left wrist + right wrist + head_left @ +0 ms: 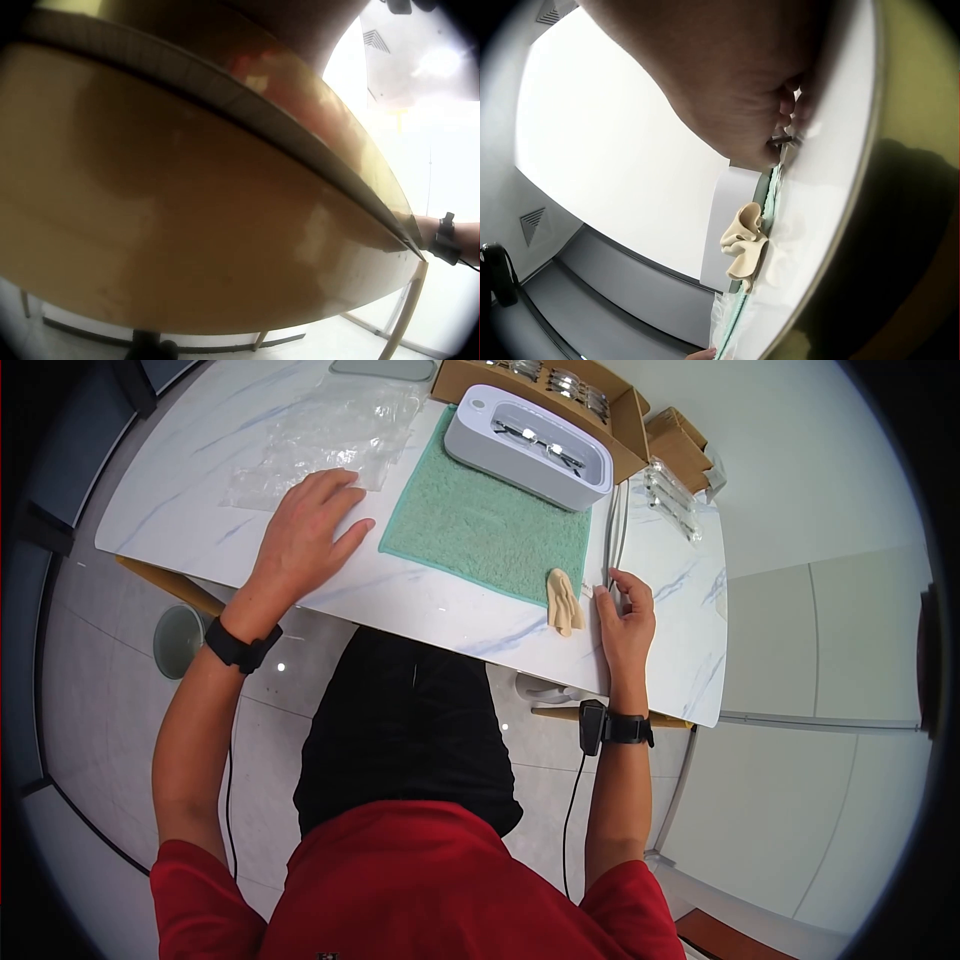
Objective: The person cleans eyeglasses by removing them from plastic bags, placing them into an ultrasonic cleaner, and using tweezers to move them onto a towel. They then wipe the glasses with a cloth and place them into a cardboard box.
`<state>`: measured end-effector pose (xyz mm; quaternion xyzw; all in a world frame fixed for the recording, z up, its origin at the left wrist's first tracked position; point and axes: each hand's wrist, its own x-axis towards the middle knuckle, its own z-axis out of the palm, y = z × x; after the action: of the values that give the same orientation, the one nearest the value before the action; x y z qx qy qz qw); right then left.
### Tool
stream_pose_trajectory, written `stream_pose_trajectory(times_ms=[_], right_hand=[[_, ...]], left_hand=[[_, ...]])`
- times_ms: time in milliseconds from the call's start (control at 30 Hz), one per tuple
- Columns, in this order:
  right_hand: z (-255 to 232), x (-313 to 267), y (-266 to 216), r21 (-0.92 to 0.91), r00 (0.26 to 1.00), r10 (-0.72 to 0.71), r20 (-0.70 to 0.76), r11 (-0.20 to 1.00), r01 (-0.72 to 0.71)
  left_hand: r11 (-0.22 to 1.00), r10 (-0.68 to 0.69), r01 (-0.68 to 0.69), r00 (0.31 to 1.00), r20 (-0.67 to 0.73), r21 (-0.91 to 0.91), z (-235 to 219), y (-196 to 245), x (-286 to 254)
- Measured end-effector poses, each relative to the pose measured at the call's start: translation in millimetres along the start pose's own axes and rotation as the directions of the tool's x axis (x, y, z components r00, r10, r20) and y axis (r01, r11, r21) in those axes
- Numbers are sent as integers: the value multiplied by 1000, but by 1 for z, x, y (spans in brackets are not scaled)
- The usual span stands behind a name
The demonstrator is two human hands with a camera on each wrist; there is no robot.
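My left hand (pixel 305 535) rests on the white marbled table, fingers spread, at the edge of a crumpled clear plastic bag (pixel 345 435). At the right, my right hand (pixel 628 622) lies on the tabletop with fingers loosely bent, its thumb and index finger apart beside a grey cable (pixel 618 530). Just left of it, a beige cloth (pixel 563 603) overlaps the corner of a green towel (pixel 480 530); the right wrist view shows the folded cloth (pixel 746 244) too. On the towel stands a white ultrasonic cleaner (pixel 520 465) with a pair of glasses (pixel 540 442) in its basin.
Behind the cleaner, a cardboard box (pixel 625 435) holds several pairs of glasses. A smaller carton (pixel 675 450) and plastic-wrapped items (pixel 672 500) lie at the right. A grey tray (pixel 385 368) sits at the back. Below the table's left edge stands a bin (pixel 180 642).
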<state>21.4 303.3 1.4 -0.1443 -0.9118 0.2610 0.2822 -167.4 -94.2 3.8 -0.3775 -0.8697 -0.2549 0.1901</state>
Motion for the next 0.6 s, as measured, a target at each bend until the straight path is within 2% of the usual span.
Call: stream_pose_trajectory(times_ms=[600], right_hand=[[0, -2, -1, 19, 1000, 21, -10, 1000, -21]], left_hand=[[1000, 10, -10, 1000, -16, -3, 1, -1, 0]])
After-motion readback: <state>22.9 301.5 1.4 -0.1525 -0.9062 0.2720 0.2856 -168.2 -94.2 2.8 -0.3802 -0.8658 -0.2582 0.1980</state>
